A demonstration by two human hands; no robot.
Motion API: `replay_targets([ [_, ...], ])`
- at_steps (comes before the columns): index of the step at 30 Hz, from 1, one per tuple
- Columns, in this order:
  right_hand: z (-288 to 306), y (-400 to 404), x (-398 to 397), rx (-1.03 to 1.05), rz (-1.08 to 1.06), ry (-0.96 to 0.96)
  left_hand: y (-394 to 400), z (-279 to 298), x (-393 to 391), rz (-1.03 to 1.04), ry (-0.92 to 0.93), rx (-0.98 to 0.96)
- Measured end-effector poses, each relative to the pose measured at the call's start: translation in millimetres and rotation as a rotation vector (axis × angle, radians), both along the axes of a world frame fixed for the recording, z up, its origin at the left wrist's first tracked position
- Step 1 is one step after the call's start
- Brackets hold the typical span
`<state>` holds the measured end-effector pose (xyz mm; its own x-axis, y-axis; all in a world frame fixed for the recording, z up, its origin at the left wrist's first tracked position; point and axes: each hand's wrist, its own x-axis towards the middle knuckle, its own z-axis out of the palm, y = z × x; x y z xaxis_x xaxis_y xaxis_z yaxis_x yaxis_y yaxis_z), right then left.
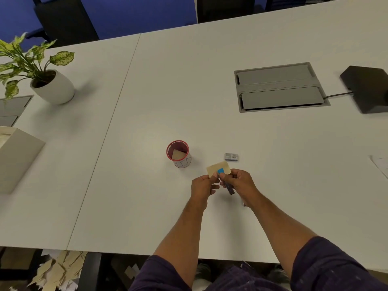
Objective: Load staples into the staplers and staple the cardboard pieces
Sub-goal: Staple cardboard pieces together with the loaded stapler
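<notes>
My left hand pinches the near edge of a tan cardboard piece held above the white table. My right hand grips a small stapler with a blue head and dark body; its head sits over the cardboard's near right corner. A small grey staple box lies on the table just beyond my right hand. A red-rimmed mesh cup stands to the left with another cardboard piece inside. A thin object near my right wrist is mostly hidden.
A grey cable hatch is set into the table at the back right, beside a black device with a cord. A potted plant and a beige box sit at the left. Paper lies at the right edge.
</notes>
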<state>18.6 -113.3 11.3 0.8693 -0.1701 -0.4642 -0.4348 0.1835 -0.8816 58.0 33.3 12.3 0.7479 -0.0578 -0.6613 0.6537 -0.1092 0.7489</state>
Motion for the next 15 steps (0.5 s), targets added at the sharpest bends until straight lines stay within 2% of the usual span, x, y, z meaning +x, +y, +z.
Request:
replay_targets([
  [10,-6.3,-1.0,-2.1,0.016,0.011,-0.006,-3.0,5.4,0.8,-0.076,0.027,-0.178],
  [15,-11.3,-4.6,-3.8,-0.01,0.037,-0.008,-6.3,1.8,2.9,-0.047,0.08,-0.204],
])
